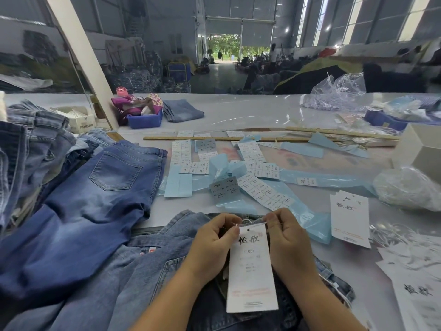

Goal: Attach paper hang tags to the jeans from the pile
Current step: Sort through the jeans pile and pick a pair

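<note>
A long white paper hang tag [250, 268] with black characters lies on a pair of light blue jeans [148, 278] in front of me. My left hand [214, 242] pinches the thin string at the tag's top left corner. My right hand [286, 237] pinches the string at the tag's top right, over the jeans' waistband. A darker blue pair of jeans [95, 199] lies spread to the left, beside a jeans pile [31, 144]. Another hang tag [349, 218] lies on the table to the right.
Light blue backing sheets and sticker labels [253, 175] are scattered across the table's middle. Wooden rulers [214, 138] lie behind them. A blue bin [145, 120], folded jeans [182, 110], plastic bags [338, 91] and a white box [420, 149] stand around; more tags [417, 290] lie at the right.
</note>
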A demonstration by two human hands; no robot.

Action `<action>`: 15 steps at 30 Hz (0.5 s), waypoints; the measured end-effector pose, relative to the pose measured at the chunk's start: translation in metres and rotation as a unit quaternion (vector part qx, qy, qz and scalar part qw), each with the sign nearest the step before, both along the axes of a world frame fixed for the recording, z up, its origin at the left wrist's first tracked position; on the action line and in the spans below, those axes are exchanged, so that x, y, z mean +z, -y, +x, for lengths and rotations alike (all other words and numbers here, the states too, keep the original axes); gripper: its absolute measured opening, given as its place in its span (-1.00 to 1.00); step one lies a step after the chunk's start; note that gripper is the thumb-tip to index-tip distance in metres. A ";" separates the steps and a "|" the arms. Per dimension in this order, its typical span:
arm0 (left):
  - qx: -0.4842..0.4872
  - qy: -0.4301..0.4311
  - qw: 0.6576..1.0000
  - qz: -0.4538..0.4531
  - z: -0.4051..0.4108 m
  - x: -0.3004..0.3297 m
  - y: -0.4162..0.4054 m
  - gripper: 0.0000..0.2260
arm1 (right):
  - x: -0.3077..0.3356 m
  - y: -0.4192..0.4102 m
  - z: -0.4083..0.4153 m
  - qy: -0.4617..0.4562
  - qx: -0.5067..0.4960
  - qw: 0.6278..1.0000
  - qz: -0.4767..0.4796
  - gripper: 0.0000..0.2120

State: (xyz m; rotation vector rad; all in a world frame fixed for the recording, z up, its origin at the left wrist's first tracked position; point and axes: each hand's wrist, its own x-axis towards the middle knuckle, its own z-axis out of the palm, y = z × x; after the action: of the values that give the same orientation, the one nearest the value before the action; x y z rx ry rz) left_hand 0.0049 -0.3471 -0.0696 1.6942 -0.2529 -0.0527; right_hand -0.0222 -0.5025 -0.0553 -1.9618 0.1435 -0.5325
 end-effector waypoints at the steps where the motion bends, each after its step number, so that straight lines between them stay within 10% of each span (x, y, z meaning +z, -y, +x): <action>1: 0.003 0.014 1.000 0.022 -0.001 0.001 0.001 -0.84 | 0.000 0.001 0.000 -0.002 0.000 1.000 0.001 -0.76; 15: -0.008 0.185 0.932 0.312 -0.036 0.031 0.038 -0.57 | 0.035 0.054 -0.049 0.038 -0.024 0.997 0.065 -0.82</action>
State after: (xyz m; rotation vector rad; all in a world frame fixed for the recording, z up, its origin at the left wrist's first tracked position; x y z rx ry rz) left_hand -0.0308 -0.3851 -0.0390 2.3337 -0.5777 0.1992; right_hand -0.0715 -0.5569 -0.0204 -1.8120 0.1742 -0.6129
